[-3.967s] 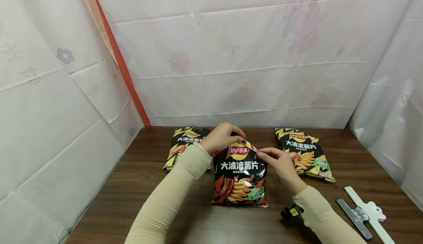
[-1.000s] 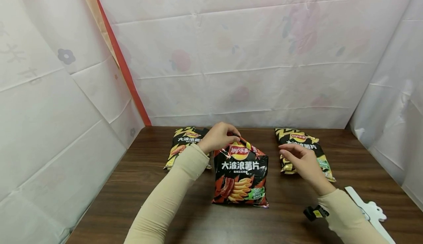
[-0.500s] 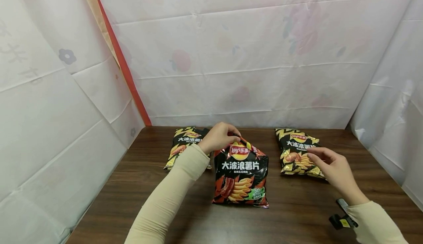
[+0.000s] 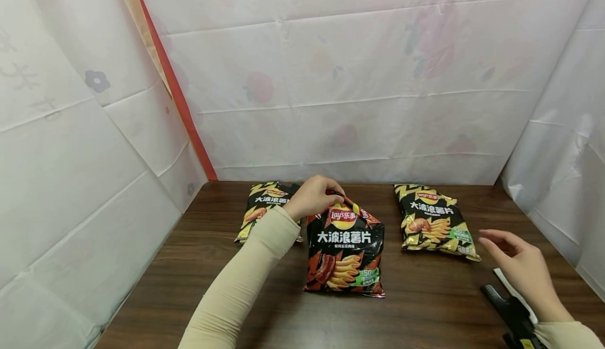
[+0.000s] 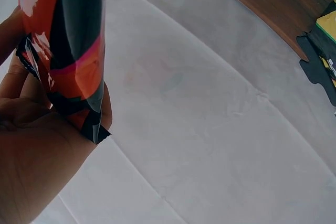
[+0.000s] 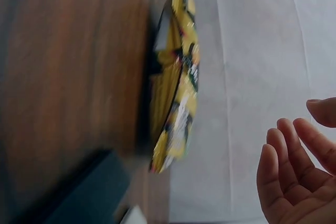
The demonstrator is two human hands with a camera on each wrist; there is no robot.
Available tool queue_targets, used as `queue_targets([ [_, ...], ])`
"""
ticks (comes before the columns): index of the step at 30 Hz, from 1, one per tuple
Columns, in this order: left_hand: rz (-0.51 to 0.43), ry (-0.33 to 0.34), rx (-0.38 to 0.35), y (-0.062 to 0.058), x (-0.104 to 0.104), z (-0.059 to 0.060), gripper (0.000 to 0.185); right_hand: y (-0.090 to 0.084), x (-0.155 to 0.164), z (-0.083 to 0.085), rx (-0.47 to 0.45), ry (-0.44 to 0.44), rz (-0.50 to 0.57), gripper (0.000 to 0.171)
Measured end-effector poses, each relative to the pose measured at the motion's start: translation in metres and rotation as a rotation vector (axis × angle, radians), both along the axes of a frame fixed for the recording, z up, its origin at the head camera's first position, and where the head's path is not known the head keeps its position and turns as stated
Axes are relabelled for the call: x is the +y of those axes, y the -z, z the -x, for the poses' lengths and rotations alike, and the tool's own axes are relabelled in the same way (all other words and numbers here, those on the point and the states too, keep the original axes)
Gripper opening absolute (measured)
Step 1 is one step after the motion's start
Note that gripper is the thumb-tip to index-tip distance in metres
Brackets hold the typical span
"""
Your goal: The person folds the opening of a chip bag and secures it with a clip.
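I am at a makeshift recording booth rather than a lived-in room: a dark wooden table is screened on three sides by creased white plastic sheeting with faint flower prints, and identical crisp packets lie spread out before me.

Dark wood-grain table, creased white sheeting with faint flower prints as walls, orange-red strip at left corner
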State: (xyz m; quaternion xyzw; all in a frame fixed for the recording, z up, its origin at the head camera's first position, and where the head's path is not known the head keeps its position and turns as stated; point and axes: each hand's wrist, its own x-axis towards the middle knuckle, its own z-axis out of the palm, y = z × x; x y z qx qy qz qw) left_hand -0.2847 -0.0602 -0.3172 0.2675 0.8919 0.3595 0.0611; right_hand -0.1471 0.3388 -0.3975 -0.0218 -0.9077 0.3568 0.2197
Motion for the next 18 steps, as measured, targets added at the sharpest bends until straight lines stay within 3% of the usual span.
queue_targets([
  [7, -0.005, -0.002, -0.007, 0.0, 0.0, 0.0, 0.013, 0.016, 0.023, -0.014, -0.124, 0.092, -0.015, 0.043],
  [18, 0.009, -0.001, 0.01, -0.001, 0.001, 0.0, 0.013, 0.028, 0.041, -0.022, -0.244, 0.158, -0.092, 0.048],
])
